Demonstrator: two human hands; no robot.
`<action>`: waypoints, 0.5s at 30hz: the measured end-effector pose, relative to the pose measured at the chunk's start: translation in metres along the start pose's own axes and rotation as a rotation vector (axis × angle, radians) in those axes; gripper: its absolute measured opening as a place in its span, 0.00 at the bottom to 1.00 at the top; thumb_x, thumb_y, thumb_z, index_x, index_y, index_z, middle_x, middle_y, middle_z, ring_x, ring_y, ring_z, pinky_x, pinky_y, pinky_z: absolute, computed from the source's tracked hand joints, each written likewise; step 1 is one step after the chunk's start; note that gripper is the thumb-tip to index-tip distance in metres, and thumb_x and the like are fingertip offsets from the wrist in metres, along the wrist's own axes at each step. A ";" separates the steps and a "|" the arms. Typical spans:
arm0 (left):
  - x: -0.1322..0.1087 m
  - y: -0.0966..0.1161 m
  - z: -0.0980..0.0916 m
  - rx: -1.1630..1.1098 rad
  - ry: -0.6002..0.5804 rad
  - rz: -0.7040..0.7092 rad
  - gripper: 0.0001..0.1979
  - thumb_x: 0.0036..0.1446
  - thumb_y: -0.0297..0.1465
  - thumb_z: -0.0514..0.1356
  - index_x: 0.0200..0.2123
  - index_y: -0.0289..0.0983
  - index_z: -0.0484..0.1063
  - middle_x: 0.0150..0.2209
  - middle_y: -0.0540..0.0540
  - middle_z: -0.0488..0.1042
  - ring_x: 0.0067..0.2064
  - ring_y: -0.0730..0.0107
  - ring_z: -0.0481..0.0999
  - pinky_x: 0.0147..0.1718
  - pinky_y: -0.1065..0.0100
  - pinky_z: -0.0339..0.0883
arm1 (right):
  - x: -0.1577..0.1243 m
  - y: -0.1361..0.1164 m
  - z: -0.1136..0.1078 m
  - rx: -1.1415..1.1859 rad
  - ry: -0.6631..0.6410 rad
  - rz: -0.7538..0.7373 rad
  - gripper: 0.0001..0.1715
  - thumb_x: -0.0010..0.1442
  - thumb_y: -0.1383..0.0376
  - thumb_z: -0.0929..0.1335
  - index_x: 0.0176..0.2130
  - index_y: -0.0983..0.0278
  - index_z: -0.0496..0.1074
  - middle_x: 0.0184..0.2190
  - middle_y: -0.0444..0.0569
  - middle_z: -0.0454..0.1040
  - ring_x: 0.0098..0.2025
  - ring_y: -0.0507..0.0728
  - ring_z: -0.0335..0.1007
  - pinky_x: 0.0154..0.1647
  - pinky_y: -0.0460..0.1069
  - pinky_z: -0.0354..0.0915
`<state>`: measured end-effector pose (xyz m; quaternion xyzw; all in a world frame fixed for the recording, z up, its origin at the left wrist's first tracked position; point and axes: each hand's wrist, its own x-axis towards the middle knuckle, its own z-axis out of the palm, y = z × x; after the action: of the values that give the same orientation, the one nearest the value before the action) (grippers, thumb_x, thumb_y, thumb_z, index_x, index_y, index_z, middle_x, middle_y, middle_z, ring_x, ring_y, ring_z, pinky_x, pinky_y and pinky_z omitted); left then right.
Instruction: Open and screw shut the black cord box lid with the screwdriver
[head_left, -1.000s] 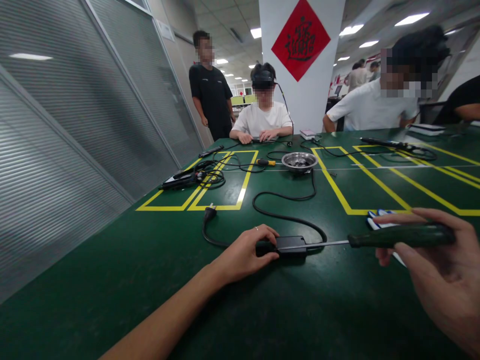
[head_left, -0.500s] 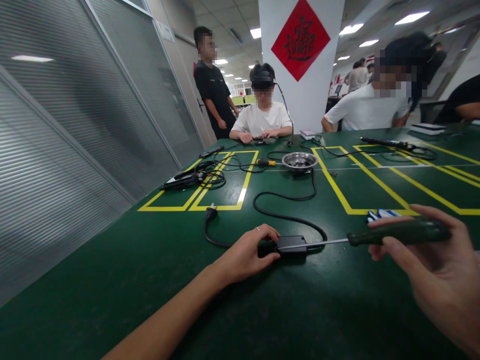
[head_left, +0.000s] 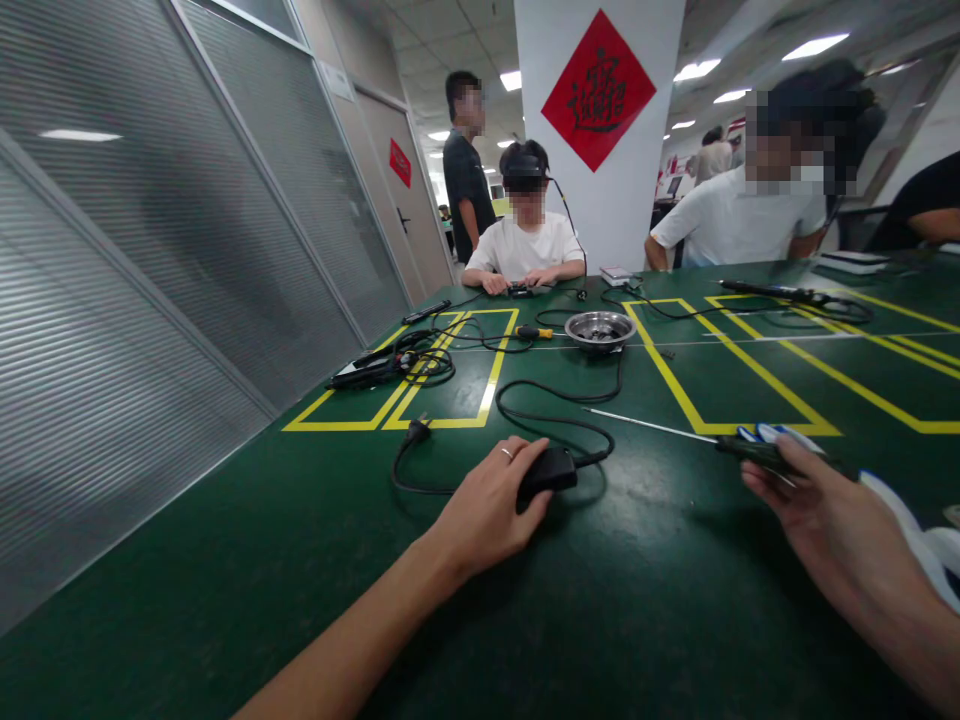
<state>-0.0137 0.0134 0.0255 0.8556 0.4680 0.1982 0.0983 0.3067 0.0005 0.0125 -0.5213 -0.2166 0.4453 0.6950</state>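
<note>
My left hand (head_left: 499,500) is closed around a black power adapter (head_left: 555,470), a small box with a cord at each end. It is tilted and seems lifted a little off the green table (head_left: 315,600). One cord ends in a two-pin plug (head_left: 418,430) to the left; the other cord (head_left: 540,415) winds back toward a metal bowl. On the right, my right hand (head_left: 817,510) grips a screwdriver (head_left: 757,450) by its dark green handle. Its long thin shaft points left, and the tip is apart from the adapter.
A metal bowl (head_left: 600,330) with small dark parts stands mid-table beside a yellow-and-black screwdriver (head_left: 534,333). Black cables (head_left: 431,365) lie coiled at left. Blue-and-white gloves (head_left: 900,510) lie near my right hand. Across the table sits a person (head_left: 529,245); another person (head_left: 739,215) sits at right.
The screwdriver has come away from the adapter, and my right hand has lowered it toward the table. My left hand has turned and tilted the adapter, shifting it slightly left.
</note>
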 end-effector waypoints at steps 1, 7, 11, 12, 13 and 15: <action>0.001 -0.004 -0.006 0.040 0.020 -0.018 0.26 0.59 0.34 0.56 0.60 0.39 0.57 0.53 0.41 0.64 0.53 0.56 0.67 0.55 0.58 0.62 | 0.002 0.004 -0.002 0.002 0.001 0.010 0.19 0.47 0.63 0.74 0.40 0.64 0.72 0.40 0.48 0.74 0.33 0.52 0.74 0.32 0.47 0.75; 0.004 -0.036 -0.012 0.194 -0.044 -0.116 0.24 0.59 0.37 0.55 0.58 0.36 0.60 0.53 0.39 0.65 0.52 0.54 0.68 0.54 0.55 0.61 | 0.009 0.012 -0.009 0.007 0.015 -0.008 0.16 0.48 0.64 0.73 0.39 0.63 0.72 0.41 0.47 0.74 0.37 0.54 0.75 0.39 0.53 0.76; 0.003 -0.048 -0.006 0.195 -0.146 -0.119 0.21 0.60 0.40 0.54 0.54 0.36 0.64 0.49 0.38 0.67 0.50 0.54 0.69 0.51 0.56 0.63 | 0.007 0.003 -0.009 -0.011 -0.018 -0.077 0.19 0.46 0.63 0.74 0.39 0.63 0.71 0.42 0.46 0.74 0.40 0.56 0.75 0.43 0.55 0.75; 0.003 -0.049 -0.005 0.191 -0.146 -0.118 0.22 0.61 0.42 0.54 0.54 0.36 0.65 0.50 0.38 0.67 0.50 0.54 0.69 0.51 0.56 0.63 | 0.004 0.000 -0.011 -0.052 -0.037 -0.103 0.20 0.46 0.63 0.74 0.40 0.63 0.71 0.42 0.46 0.74 0.41 0.57 0.75 0.42 0.55 0.75; 0.003 -0.050 -0.006 0.183 -0.146 -0.119 0.22 0.62 0.43 0.53 0.53 0.36 0.65 0.50 0.38 0.67 0.50 0.53 0.69 0.51 0.55 0.63 | 0.000 -0.002 -0.013 -0.127 -0.056 -0.140 0.21 0.46 0.62 0.74 0.41 0.62 0.71 0.41 0.47 0.75 0.41 0.57 0.75 0.39 0.54 0.76; 0.003 -0.051 -0.007 0.151 -0.144 -0.117 0.22 0.62 0.44 0.52 0.52 0.35 0.65 0.50 0.38 0.68 0.50 0.54 0.69 0.51 0.56 0.63 | -0.010 -0.005 -0.021 -0.319 -0.093 -0.301 0.23 0.44 0.60 0.75 0.41 0.62 0.73 0.36 0.47 0.76 0.36 0.58 0.75 0.27 0.51 0.75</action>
<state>-0.0544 0.0434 0.0147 0.8439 0.5223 0.0942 0.0782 0.3203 -0.0192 0.0112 -0.5653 -0.3912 0.3202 0.6518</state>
